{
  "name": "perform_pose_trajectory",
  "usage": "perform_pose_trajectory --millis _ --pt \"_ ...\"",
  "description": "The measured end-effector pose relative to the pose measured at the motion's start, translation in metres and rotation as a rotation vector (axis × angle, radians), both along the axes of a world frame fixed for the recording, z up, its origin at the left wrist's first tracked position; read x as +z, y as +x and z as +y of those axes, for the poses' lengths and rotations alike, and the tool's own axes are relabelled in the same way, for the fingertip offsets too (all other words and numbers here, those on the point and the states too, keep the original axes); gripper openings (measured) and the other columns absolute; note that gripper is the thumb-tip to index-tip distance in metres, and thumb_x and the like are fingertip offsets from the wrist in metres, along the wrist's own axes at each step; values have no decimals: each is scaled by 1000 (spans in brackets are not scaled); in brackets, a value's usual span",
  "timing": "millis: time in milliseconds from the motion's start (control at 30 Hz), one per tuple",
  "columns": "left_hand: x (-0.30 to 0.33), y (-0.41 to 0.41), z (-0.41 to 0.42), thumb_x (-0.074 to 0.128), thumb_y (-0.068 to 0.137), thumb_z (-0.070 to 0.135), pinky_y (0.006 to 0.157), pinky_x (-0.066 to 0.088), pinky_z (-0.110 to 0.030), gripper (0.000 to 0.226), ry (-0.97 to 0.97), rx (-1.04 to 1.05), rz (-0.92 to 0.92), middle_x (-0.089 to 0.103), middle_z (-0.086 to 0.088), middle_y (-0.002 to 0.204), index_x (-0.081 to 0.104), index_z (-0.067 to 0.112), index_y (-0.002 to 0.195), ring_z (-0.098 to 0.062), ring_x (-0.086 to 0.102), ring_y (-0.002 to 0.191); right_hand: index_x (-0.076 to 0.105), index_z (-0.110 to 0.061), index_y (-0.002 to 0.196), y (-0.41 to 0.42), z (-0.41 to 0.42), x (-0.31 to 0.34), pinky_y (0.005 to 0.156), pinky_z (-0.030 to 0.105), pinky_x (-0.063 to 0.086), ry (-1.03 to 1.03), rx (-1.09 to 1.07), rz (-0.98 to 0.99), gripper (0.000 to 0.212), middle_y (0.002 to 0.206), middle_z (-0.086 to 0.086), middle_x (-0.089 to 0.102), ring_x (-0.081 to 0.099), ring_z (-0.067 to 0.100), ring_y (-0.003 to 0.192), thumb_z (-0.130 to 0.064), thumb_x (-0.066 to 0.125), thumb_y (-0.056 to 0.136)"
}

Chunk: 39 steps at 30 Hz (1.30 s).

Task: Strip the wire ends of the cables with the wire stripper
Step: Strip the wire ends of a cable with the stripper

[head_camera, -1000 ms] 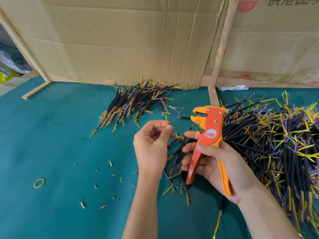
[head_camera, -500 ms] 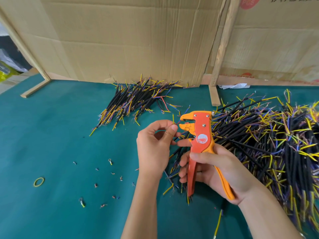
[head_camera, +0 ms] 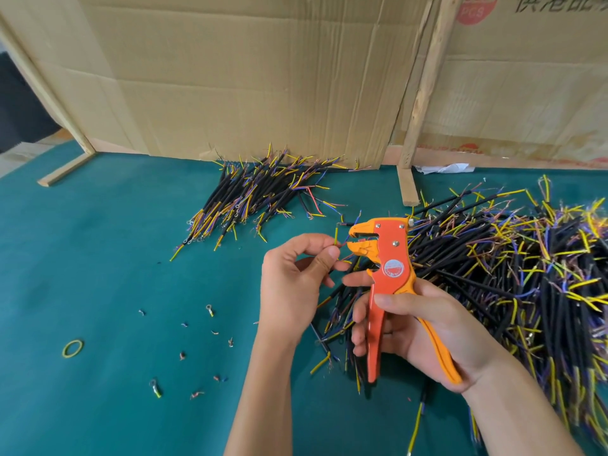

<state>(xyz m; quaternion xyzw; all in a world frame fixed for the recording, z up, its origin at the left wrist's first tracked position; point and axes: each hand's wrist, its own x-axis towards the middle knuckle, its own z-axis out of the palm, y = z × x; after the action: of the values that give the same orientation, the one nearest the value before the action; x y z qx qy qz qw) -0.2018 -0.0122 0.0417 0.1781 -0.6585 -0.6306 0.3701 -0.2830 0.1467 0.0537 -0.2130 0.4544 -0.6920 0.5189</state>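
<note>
**Head view: one wire end fed to the stripper, most cables still to do.**
Your left hand (head_camera: pixel 296 278) pinches a cable (head_camera: pixel 336 240) between thumb and forefinger, its thin red core reaching into the mouth of the wire stripper (head_camera: pixel 388 268). Your right hand (head_camera: pixel 418 327) grips the stripper's handles with curled fingers; the handles are spread and the mouth stands apart, so the squeeze appears not yet made. Judge progress by the heaps: the small pile (head_camera: pixel 260 195) by the cardboard looks like finished work, while the large pile (head_camera: pixel 513 271) on your right, black sheaths with yellow and blue cores, looks unstripped. Cut scraps (head_camera: pixel 210 311) lie on the green mat (head_camera: pixel 98 258).
</note>
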Motion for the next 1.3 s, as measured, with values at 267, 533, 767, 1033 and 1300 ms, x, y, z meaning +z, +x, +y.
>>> perform_pose_trajectory --millis 267,533,767,1033,1300 --pt "0 1 -1 64 93 -2 51 46 -20 6 -2 -41 6 62 -2 73 68 3 93 -14 70 66 67 -1 126 1 -1 0 72 50 57 5 22 2 54 93 27 63 65 41 77 -18 78 75" --pt "-1 1 -3 64 94 1 55 48 -22 9 28 -39 -8 70 -9 72 69 5 88 -14 68 66 63 1 129 -1 4 1 71 51 56 -8 85 -10 56 92 27 61 64 42 77 -15 78 78" --pt "1 4 -3 62 94 -3 56 47 -21 15 68 -65 -4 72 -3 71 71 8 89 -19 67 69 64 0 129 -1 3 -1 70 51 56 -5 63 -6 56 91 27 61 63 42 76 -15 78 76" --pt "1 4 -4 64 91 -5 52 47 -21 13 60 -65 -6 72 -2 71 69 6 88 -15 70 68 62 4 128 0 3 0 65 49 54 -3 106 -12 59 83 22 57 60 39 70 -19 84 78" --pt "-2 3 -7 68 89 -4 52 48 -20 9 72 0 22 73 -6 72 70 2 95 -14 70 64 61 -4 86 12 -9 0 39 23 36 29 -37 -86 37 57 6 38 35 16 36 -31 85 80"
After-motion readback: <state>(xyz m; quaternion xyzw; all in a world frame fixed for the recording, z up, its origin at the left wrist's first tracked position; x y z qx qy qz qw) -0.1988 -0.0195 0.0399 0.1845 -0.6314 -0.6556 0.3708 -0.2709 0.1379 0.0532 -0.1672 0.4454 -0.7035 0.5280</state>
